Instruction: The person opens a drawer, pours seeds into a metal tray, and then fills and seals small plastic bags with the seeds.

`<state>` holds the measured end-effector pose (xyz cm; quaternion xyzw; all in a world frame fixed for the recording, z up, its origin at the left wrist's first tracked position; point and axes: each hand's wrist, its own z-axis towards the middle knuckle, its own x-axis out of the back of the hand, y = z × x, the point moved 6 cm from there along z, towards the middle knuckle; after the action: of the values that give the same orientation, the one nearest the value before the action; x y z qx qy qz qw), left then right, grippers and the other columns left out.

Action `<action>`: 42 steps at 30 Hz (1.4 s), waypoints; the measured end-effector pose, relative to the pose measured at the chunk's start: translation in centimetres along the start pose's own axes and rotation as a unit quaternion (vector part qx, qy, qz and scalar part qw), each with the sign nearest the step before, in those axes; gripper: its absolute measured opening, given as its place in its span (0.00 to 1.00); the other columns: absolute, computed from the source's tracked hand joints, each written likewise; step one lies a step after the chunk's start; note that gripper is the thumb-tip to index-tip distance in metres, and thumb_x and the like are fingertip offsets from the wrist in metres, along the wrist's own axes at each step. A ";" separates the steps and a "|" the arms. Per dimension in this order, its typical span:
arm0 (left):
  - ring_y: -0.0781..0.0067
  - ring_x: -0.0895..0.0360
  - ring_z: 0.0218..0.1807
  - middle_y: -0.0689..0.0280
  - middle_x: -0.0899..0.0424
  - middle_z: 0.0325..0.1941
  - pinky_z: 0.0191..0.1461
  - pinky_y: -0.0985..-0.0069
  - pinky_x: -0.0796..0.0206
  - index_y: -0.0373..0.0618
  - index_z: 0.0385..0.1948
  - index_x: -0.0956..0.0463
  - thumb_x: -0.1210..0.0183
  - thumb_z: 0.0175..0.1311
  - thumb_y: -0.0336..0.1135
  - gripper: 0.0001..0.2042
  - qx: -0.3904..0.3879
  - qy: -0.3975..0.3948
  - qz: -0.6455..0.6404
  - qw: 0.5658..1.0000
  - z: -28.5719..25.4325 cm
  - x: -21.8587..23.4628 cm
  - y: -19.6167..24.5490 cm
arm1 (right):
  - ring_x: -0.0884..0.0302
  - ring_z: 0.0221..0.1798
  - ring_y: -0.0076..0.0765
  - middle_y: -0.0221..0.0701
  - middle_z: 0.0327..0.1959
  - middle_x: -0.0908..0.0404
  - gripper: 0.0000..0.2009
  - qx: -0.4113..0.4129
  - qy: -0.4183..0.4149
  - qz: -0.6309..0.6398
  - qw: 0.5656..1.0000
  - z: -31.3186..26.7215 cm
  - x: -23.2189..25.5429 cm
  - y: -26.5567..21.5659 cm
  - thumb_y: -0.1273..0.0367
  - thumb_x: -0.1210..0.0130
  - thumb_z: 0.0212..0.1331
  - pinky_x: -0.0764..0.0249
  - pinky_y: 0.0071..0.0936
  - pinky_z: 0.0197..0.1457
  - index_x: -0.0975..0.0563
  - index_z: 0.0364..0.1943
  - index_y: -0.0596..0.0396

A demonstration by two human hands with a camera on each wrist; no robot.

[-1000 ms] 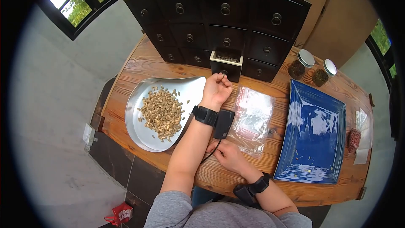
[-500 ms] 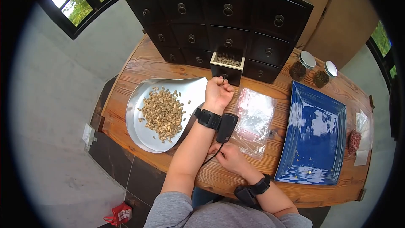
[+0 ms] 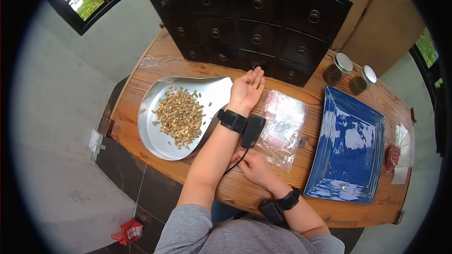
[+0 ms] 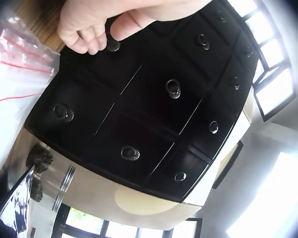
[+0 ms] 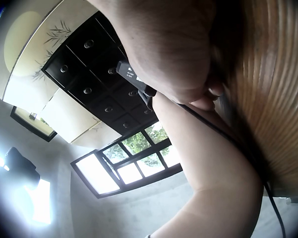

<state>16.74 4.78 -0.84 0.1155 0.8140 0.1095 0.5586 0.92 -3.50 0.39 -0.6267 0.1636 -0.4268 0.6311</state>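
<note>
My left hand (image 3: 246, 93) reaches to a dark wooden drawer cabinet (image 3: 226, 19), palm turned up. Its fingertips are at the ring pull of a bottom-row drawer (image 3: 258, 61), which sits flush with the cabinet front. From the left wrist view, the thumb and fingers flank that ring pull (image 4: 113, 44) with a gap between them. My right hand (image 3: 256, 165) rests loosely curled near the table's front edge, under the left forearm; a black cable (image 5: 208, 123) runs past its fingertips. Left of the left hand lies a metal scoop pan (image 3: 153, 143) holding brown-green seeds (image 3: 181, 115).
Clear zip bags (image 3: 285, 122) lie right of the hands. Beyond them is a blue rectangular tray (image 3: 351, 160) with a few crumbs. Two lidded glass jars (image 3: 333, 73) stand behind it. A bag of reddish bits (image 3: 392, 156) lies at the far right of the wooden table (image 3: 325, 212).
The drawer, pulled out with seeds showing inside, has slid back into the cabinet. My left hand has moved forward with it and its fingers have straightened. The right hand stays put.
</note>
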 end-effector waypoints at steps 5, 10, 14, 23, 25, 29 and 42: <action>0.62 0.40 0.61 0.56 0.38 0.59 0.64 0.67 0.46 0.34 0.55 0.47 0.58 0.57 0.21 0.22 0.007 -0.020 0.034 0.999 0.2 -0.4 -0.7 | 0.27 0.37 0.43 0.36 0.30 0.24 0.08 -0.004 -0.017 0.004 1.000 0.1 -0.1 0.2 0.79 0.56 0.46 0.30 0.34 0.41 0.27 0.30 0.56; 0.58 0.39 0.60 0.48 0.40 0.57 0.63 0.66 0.44 0.28 0.43 0.39 0.53 0.57 0.25 0.14 0.146 -0.027 0.051 0.988 0.0 -2.0 -3.8 | 0.28 0.37 0.47 0.40 0.31 0.26 0.09 0.002 -0.010 0.008 1.000 0.2 0.0 0.0 0.80 0.56 0.45 0.31 0.37 0.40 0.28 0.32 0.58; 0.58 0.39 0.59 0.48 0.39 0.56 0.62 0.67 0.43 0.32 0.40 0.38 0.53 0.56 0.24 0.11 0.190 -0.044 0.085 0.977 1.1 -2.4 -5.4 | 0.29 0.37 0.50 0.42 0.33 0.28 0.11 0.030 0.020 0.005 0.999 0.2 0.3 0.0 0.80 0.56 0.44 0.32 0.38 0.40 0.29 0.34 0.60; 0.67 0.31 0.49 0.59 0.29 0.43 0.57 0.74 0.37 0.35 0.43 0.33 0.51 0.57 0.25 0.12 0.171 -0.052 0.123 0.976 1.2 -2.4 -5.6 | 0.30 0.36 0.52 0.44 0.32 0.29 0.10 0.034 0.029 0.008 0.999 0.2 0.3 0.2 0.80 0.56 0.43 0.32 0.39 0.40 0.30 0.34 0.61; 0.69 0.30 0.47 0.60 0.27 0.41 0.56 0.75 0.36 0.35 0.40 0.30 0.50 0.57 0.26 0.10 0.209 -0.066 0.120 0.968 1.2 -2.5 -6.0 | 0.30 0.36 0.52 0.44 0.32 0.29 0.10 0.035 0.033 0.007 0.999 0.1 0.3 0.2 0.80 0.56 0.43 0.32 0.39 0.40 0.30 0.34 0.61; 0.69 0.30 0.46 0.60 0.27 0.40 0.54 0.76 0.35 0.36 0.37 0.28 0.49 0.57 0.27 0.08 0.218 -0.065 0.120 0.966 1.4 -2.2 -6.3 | 0.29 0.37 0.52 0.44 0.32 0.28 0.11 0.028 0.022 0.010 0.999 0.2 0.3 0.2 0.79 0.55 0.43 0.32 0.38 0.40 0.29 0.35 0.61; 0.67 0.30 0.46 0.57 0.28 0.41 0.53 0.72 0.34 0.39 0.29 0.29 0.47 0.58 0.31 0.06 0.265 -0.070 0.132 0.953 0.8 -1.6 -6.5 | 0.30 0.39 0.52 0.45 0.36 0.28 0.14 0.044 0.028 -0.022 0.998 0.2 0.3 0.4 0.79 0.56 0.43 0.32 0.39 0.44 0.29 0.39 0.60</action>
<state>17.63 -1.91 -1.68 0.3727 0.7501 -0.0459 0.5444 1.32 -3.64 0.14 -0.5898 0.1481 -0.4646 0.6437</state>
